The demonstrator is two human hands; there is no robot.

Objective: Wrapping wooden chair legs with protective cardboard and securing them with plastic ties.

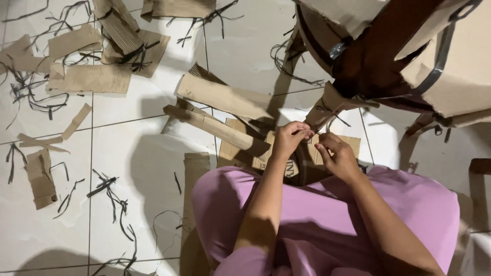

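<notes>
My left hand (289,138) and my right hand (335,154) meet just above my pink-clad lap (327,214). Both pinch at a thin dark strap (318,134) on a brown cardboard wrapping (327,105) that hangs from a dark wooden furniture leg (381,51). The fingers of each hand are curled tight around the strap; how much of it each holds is hidden by the fingers. More cardboard and black strapping (440,61) still cover the wooden piece at upper right.
Torn cardboard pieces (92,76) and black strap scraps (110,197) litter the white tiled floor (133,153). Long folded cardboard strips (220,94) lie just ahead of my knees. Another wooden part (481,166) shows at the right edge.
</notes>
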